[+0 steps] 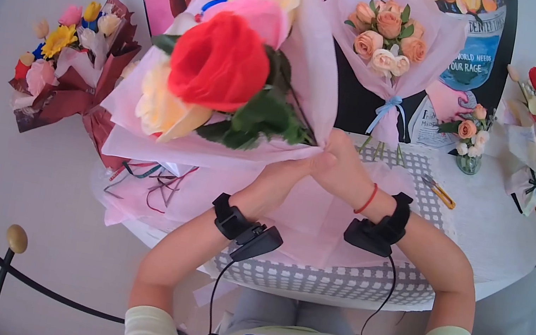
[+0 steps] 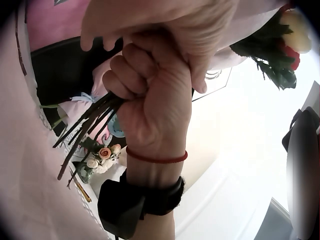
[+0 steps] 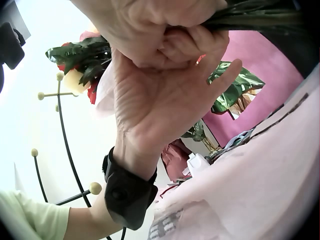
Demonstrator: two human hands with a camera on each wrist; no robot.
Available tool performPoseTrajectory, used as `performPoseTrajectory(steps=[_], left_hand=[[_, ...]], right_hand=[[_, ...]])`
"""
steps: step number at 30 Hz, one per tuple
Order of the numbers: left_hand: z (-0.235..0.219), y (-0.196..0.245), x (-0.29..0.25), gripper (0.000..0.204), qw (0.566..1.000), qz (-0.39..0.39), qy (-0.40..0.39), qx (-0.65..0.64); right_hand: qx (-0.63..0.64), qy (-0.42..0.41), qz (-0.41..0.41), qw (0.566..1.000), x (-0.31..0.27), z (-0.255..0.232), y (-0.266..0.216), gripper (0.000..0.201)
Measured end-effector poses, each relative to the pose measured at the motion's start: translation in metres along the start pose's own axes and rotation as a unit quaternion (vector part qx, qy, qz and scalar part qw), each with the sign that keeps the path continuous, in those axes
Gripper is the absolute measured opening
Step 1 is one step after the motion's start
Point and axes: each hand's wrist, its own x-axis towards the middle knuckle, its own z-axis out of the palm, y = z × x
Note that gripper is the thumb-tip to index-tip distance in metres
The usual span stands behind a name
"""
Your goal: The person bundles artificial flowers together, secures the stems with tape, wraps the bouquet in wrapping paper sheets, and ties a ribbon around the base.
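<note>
A large bouquet in pale pink paper [image 1: 213, 151] is held up in front, with a big red rose [image 1: 218, 62], cream and pink blooms and green leaves [image 1: 262, 120]. My right hand [image 1: 346, 170], with a red cord at its wrist, grips its dark stems [image 2: 85, 130], whose bare ends stick out past the fist in the left wrist view. Against that fist lies my left hand [image 3: 155, 110], its palm touching the right hand and its visible fingers fairly straight. Part of the left fingers is hidden in the head view.
On the table lie pink paper sheets [image 1: 310, 211], ribbons [image 1: 167, 193] and a yellow utility knife [image 1: 439, 192]. A peach rose bouquet [image 1: 386, 34] leans at the back. Beside it stands a small glass vase of roses [image 1: 467, 162]. Wrapped bouquets flank both sides; a dark red paper wrap [image 1: 108, 78] is left.
</note>
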Motion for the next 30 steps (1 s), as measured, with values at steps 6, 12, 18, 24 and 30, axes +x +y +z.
performPoseTrajectory(steps=[6, 12, 18, 24, 30], left_hand=[[-0.003, 0.011, 0.009, 0.06, 0.997, 0.064, 0.048, -0.008], [-0.005, 0.031, 0.004, 0.034, 0.984, 0.173, 0.001, 0.03], [-0.029, 0.013, 0.017, 0.025, 0.982, 0.181, -0.039, -0.03], [-0.034, 0.01, 0.019, 0.024, 0.988, 0.145, -0.002, -0.056], [-0.018, 0.0, 0.027, 0.035, 0.969, 0.171, 0.179, 0.026]], right_hand=[[0.025, 0.037, 0.001, 0.999, 0.012, 0.015, -0.017, 0.027], [-0.003, 0.007, 0.003, 1.0, 0.01, 0.022, -0.008, 0.024], [0.008, -0.013, 0.0, 1.0, 0.007, 0.027, -0.011, 0.023], [0.09, -0.009, -0.079, 0.993, 0.013, 0.042, 0.014, 0.029], [0.127, -0.048, 0.009, 0.991, 0.006, 0.014, 0.006, 0.038]])
